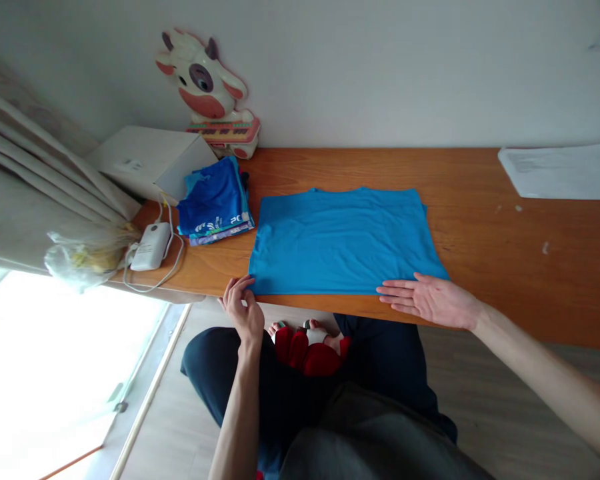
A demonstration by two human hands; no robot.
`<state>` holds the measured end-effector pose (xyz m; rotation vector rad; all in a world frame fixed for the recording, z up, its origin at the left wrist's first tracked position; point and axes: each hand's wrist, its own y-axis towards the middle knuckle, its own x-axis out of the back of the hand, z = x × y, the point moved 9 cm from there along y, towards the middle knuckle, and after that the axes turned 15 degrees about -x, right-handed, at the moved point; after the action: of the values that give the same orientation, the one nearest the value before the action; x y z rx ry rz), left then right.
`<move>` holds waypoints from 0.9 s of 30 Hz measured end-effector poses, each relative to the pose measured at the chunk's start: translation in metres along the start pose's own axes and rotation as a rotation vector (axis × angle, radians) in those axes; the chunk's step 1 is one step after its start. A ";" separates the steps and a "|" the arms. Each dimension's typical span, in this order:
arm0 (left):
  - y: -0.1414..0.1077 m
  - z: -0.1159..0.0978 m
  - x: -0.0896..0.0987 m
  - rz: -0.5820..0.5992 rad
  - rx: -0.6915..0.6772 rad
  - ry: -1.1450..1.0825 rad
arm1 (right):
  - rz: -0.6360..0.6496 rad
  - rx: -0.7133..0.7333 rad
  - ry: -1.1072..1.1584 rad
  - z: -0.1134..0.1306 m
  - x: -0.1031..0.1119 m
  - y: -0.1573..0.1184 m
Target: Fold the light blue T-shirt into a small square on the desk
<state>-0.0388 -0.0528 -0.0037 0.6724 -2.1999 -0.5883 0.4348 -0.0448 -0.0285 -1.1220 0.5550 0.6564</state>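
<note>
A blue shirt [340, 243] lies folded into a wide rectangle on the wooden table, its long lower edge close to the table's front edge. My left hand [241, 308] is at the shirt's near left corner, fingers loosely bent and apart, the fingertips touching or just beside the cloth. Palm up, with the fingers stretched out, my right hand [430, 298] rests along the near right part of the shirt, its fingertips over the lower edge. Neither hand visibly grips the fabric. Light wrinkles run across the shirt's surface.
Left of the shirt sits a stack of folded clothes [215, 203], beside a white box [153, 157]. A cow-shaped toy keyboard [215, 93] stands against the wall. A white device with a cable [151, 247] and a plastic bag [87, 259] lie far left. Papers [563, 172] lie at right.
</note>
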 end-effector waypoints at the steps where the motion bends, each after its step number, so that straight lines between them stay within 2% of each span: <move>1: 0.000 0.002 0.000 -0.006 0.007 -0.016 | -0.039 0.008 0.000 -0.001 0.010 -0.011; 5: -0.001 0.008 0.001 -0.027 0.042 -0.059 | -0.205 0.035 -0.016 -0.001 0.051 -0.058; 8: -0.001 0.001 0.005 -0.057 0.028 -0.039 | -0.297 0.055 -0.035 0.001 0.067 -0.084; 10: 0.001 -0.015 0.008 -0.080 -0.007 -0.031 | -0.310 0.079 -0.057 0.005 0.061 -0.086; 12: 0.002 -0.035 0.006 -0.091 0.012 -0.138 | -0.265 0.115 -0.075 0.009 0.039 -0.070; 13: 0.003 -0.046 -0.001 -0.072 0.061 -0.255 | -0.218 0.130 -0.081 0.012 0.023 -0.055; 15: 0.005 -0.070 -0.032 0.064 0.206 -0.564 | -0.084 0.137 -0.092 0.015 -0.017 -0.015; 18: 0.004 -0.122 -0.094 0.476 0.341 -0.882 | 0.115 0.072 -0.141 0.018 -0.073 0.054; 20: -0.001 -0.146 -0.131 0.758 0.401 -0.968 | 0.194 0.032 -0.155 0.022 -0.094 0.090; 22: -0.005 -0.152 -0.158 0.931 0.530 -1.080 | 0.229 0.005 -0.115 0.027 -0.101 0.111; 23: -0.007 -0.150 -0.167 0.967 0.617 -1.166 | 0.236 -0.006 -0.088 0.029 -0.100 0.116; 25: -0.006 -0.143 -0.178 0.976 0.781 -1.364 | 0.237 -0.023 -0.057 0.029 -0.095 0.116; 27: -0.006 -0.136 -0.179 0.983 0.902 -1.535 | 0.215 -0.035 -0.054 0.027 -0.086 0.108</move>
<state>0.1712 0.0274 -0.0172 -0.9197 -3.6831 0.7838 0.2998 -0.0059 -0.0272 -1.0822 0.6249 0.8834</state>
